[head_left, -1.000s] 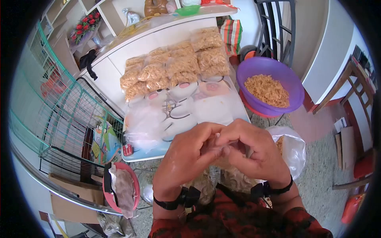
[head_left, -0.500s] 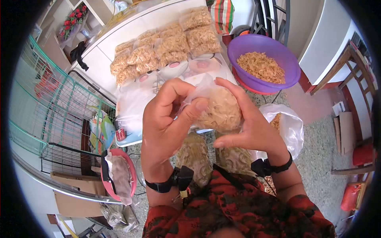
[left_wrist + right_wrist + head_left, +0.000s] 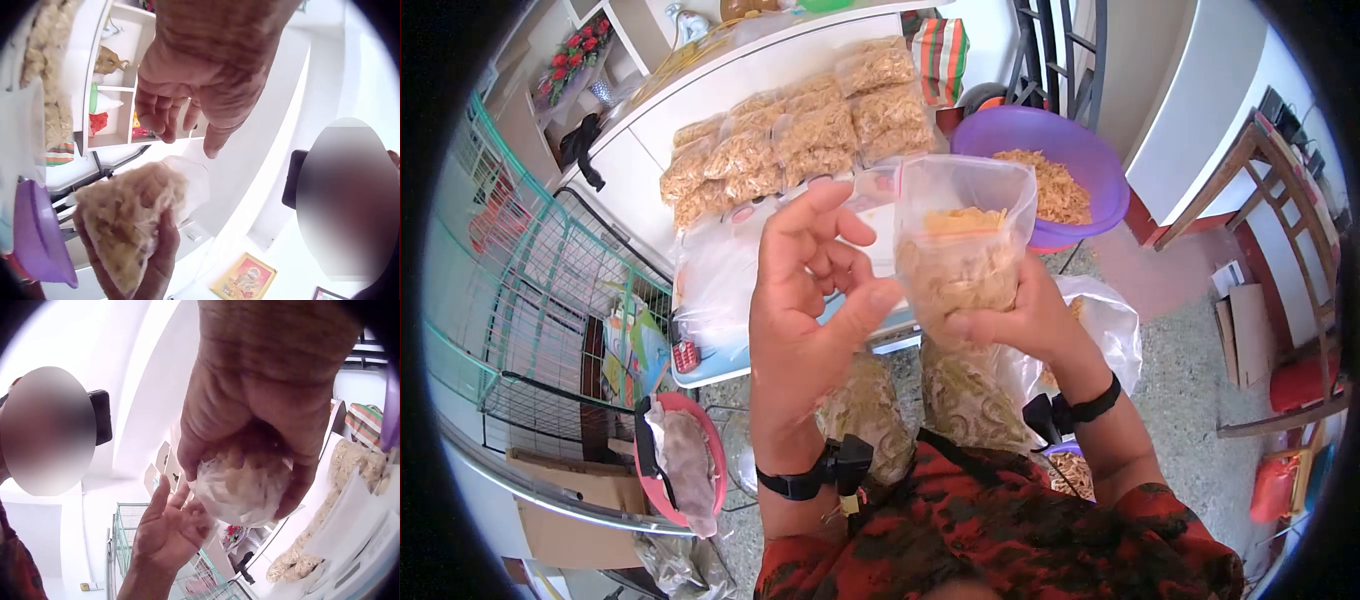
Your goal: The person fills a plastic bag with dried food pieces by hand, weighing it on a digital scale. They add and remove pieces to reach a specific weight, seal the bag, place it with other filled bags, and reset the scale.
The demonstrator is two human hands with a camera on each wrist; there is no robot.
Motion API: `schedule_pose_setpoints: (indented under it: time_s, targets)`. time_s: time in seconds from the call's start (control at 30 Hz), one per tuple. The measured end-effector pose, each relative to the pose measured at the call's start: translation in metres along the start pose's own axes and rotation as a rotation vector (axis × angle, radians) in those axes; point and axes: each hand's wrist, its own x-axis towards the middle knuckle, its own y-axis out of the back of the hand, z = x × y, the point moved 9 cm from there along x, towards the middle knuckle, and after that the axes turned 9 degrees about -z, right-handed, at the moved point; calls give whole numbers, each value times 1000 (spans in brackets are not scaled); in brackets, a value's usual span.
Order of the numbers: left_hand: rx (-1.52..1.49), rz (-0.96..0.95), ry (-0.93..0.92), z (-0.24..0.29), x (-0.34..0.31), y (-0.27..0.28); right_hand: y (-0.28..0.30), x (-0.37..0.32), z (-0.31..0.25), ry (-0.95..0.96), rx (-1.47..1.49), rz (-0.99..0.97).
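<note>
My right hand (image 3: 1040, 315) grips a clear zip bag (image 3: 958, 275) from its lower right side, thumb across the front. Pale yellow dried shreds fill the lower part of the bag, and its clear upper part stands up above them. To the left of the bag is my left hand (image 3: 805, 280), apart from it, with fingers loosely bent and nothing in them. The left wrist view shows the bulging zip bag (image 3: 134, 212) below that hand. In the right wrist view, my right fingers wrap both sides of the bag (image 3: 244, 497).
Filled bags (image 3: 815, 135) are stacked along the table's back, with empty plastic bags (image 3: 715, 290) at its left. A purple basin (image 3: 1105, 180) of shreds stands right, above an open plastic sack (image 3: 1115, 330). At left are a wire cage (image 3: 530, 310) and pink basin (image 3: 712, 435).
Both hands were together at the bag, then held it tilted between them. My left hand has let go and drawn left; the right now holds the bag upright.
</note>
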Motion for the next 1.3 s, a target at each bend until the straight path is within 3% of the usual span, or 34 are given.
schedule_pose_setpoints:
  time_s: [0.13,0.33,0.57,0.7,0.8,1.07,1.17,1.3]
  targets:
    - [4,94,134,-38,-8,36,35,16,-12,-18,-4,96]
    - [222,222,475,-126,-44,115,120,64,-9,22,178,244]
    - [633,291,561,-188,-77,170,147,138,-11,80,7,176]
    - [844,299,479,-190,-78,175,164,195,8,76,-151,202]
    - [838,332,502,-192,-79,176,181,236,27,-5,-336,229]
    - [719,368,582,-195,-81,175,181,318,60,150,-616,95]
    - [651,385,613,-197,-83,176,179,331,63,109,-964,183]
    - [687,378,566,-192,-76,173,154,350,55,236,-1148,47]
